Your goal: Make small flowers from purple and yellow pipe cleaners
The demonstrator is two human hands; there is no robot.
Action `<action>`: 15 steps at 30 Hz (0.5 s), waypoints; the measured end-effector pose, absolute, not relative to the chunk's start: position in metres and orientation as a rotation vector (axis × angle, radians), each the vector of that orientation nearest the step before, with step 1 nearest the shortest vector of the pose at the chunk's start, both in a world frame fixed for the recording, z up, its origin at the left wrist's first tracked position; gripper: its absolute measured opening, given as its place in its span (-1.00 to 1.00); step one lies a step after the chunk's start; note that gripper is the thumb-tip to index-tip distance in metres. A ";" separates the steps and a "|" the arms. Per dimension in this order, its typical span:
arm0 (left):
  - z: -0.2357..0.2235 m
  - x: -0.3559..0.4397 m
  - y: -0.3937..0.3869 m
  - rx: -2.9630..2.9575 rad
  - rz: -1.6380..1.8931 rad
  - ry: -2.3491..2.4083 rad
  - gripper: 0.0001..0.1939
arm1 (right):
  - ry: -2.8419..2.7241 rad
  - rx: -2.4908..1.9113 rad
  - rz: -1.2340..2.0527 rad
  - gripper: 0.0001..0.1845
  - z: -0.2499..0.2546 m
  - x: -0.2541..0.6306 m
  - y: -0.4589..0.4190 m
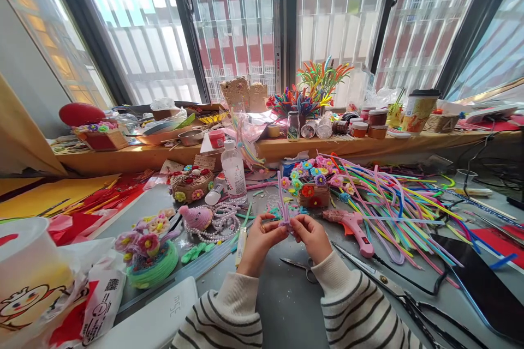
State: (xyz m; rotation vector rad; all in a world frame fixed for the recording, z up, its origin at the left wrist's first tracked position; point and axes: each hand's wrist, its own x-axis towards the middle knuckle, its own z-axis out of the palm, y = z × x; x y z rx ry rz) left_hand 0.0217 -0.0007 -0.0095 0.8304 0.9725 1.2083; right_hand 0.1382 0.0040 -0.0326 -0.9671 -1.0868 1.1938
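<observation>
Between my two hands, over the middle of the grey table, stand lilac pipe cleaners (pixel 282 202), bunched at the bottom with one long stem rising. My left hand (pixel 264 237) pinches the bunch from the left with thumb and fingers. From the right, my right hand (pixel 309 234) grips the same bunch near its base; the fingertips partly hide where it is joined. Small scissors (pixel 301 267) lie under my right wrist. A pink glue gun (pixel 352 229) rests to the right of that hand, and a utility knife (pixel 241 245) is beside my left hand.
Loose coloured pipe cleaners (pixel 393 207) spread over the right side. Large scissors (pixel 380 278) and a phone (pixel 478 278) lie front right. A flower basket (pixel 315 194) and a bottle (pixel 233 169) stand behind my hands. A green pot of flowers (pixel 153 267) and a plastic cup (pixel 30 278) occupy the left.
</observation>
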 end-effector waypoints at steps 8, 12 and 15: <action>-0.005 0.018 -0.002 0.761 1.205 0.969 -0.57 | -1.184 -0.825 1.360 -0.71 -0.029 0.140 0.002; -0.006 0.016 -0.001 0.791 1.140 0.959 -0.57 | -1.143 -0.877 1.384 -0.69 -0.030 0.142 0.004; -0.007 0.016 -0.001 0.798 1.111 0.953 -0.56 | -1.148 -0.896 1.363 -0.69 -0.031 0.142 0.004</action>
